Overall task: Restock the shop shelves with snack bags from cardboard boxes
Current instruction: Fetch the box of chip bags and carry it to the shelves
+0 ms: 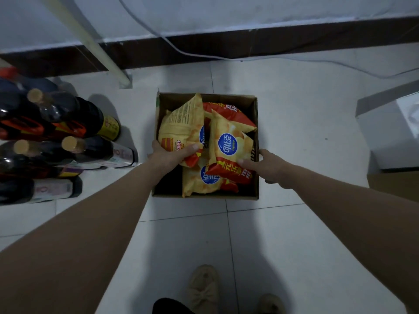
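Both hands reach into the box (229,98): left hand (167,155) grips a yellow bag (181,123), right hand (265,165) pinches another bag (229,146).

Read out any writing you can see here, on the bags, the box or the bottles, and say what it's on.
"可比克": blue round logo on the front snack bag, which the right hand touches.
"元乐": part of that bag's red band; the rest is creased.
Same logo, half hidden, on the lower bag.
Back print on the yellow bag gripped by the left hand: too small.
Labels on the bottles: blurred.
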Available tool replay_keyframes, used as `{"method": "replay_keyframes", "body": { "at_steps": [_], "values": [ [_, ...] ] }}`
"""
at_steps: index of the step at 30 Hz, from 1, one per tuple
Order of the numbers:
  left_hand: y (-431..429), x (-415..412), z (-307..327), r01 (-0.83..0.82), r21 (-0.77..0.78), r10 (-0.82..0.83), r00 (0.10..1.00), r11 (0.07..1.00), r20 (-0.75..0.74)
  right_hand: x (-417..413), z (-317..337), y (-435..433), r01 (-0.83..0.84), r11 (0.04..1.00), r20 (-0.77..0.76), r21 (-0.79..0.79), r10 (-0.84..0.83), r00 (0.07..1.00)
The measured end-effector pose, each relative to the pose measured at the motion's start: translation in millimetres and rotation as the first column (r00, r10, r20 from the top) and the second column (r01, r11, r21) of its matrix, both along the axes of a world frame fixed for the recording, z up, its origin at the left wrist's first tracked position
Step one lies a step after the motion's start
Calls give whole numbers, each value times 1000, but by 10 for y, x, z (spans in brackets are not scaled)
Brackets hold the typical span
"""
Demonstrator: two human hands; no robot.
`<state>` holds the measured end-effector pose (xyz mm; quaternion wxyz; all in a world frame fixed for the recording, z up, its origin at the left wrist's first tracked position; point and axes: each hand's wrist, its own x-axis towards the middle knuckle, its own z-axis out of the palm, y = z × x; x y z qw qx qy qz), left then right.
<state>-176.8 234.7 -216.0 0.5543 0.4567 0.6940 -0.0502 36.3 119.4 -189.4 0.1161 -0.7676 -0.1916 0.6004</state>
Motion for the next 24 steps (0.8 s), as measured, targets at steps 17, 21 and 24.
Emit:
{"method": "replay_keyframes", "body": {
  "at_steps": [17,21,24],
  "values": [
    [-16,38,-276,-63,-46,64,998,997,13,-16,-346,109,310,950,-146,24,-303,942],
    [-137,22,-294,-92,-81,93,996,992,7,52,-295,16,296,955,-132,28,-290,948],
    [-186,10,-290,-106,-98,111,993,989,43,85,-401,-33,237,971,40,39,-238,970]
  ]
}}
